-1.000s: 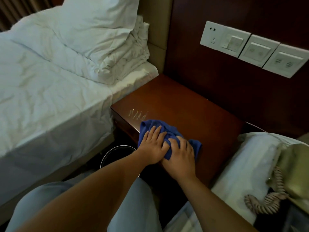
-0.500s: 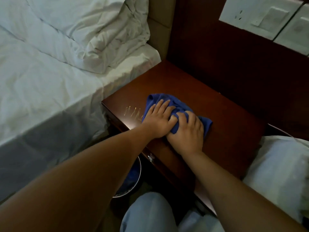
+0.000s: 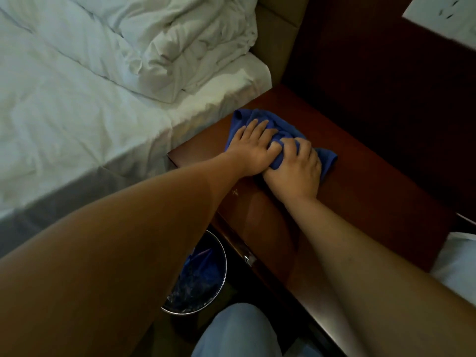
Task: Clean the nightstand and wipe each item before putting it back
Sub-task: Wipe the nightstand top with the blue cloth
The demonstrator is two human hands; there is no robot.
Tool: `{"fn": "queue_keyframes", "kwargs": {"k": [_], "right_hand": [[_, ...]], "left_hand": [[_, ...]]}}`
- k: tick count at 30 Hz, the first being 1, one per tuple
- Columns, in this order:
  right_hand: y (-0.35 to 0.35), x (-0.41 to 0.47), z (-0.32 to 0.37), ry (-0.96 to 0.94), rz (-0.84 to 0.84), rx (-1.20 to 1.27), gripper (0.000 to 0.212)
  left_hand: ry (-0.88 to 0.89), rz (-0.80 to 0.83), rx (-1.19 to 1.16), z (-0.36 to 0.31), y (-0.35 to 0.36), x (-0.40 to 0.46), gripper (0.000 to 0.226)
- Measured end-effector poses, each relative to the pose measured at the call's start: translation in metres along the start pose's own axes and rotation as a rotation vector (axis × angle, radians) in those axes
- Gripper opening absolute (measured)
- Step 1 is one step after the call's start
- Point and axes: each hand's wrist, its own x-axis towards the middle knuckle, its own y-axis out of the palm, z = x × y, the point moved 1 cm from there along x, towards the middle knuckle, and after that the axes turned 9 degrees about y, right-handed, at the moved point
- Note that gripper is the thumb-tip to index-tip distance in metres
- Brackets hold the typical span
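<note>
Nightstand (image 3: 360, 202) cleaning shows in your head view: your blue cloth (image 3: 260, 119) lies bunched on the tabletop, toward its far left corner beside the bed (image 3: 77, 99), and both of your hands sit on top of it, side by side and touching. Your left hand (image 3: 253, 148) lies with fingers stretched nearly straight and flat, pressing the cloth down. Your right hand (image 3: 296, 168) has its fingers curled, gripping a fold of the fabric. Cloth sticks out past your left fingertips and to the right of your right hand.

The cloth looks soft and crumpled. The tabletop is dark reddish wood, smooth and glossy, with straight edges and a square corner. The bed carries rumpled white linen and a creased pillow (image 3: 193, 39). Below the tabletop's front edge stands a round bin (image 3: 206, 279) with a shiny metal rim.
</note>
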Motion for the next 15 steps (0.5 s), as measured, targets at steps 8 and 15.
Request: {"fn": "queue_keyframes", "kwargs": {"k": [8, 15], "right_hand": [[-0.043, -0.114, 0.009, 0.027, 0.072, 0.027, 0.053], [-0.075, -0.178, -0.023, -0.046, 0.213, 0.03, 0.063]], "left_hand": [[-0.064, 0.001, -0.161, -0.039, 0.012, -0.106, 0.092], [-0.154, 0.078, -0.264, -0.093, 0.029, -0.158, 0.063]]}}
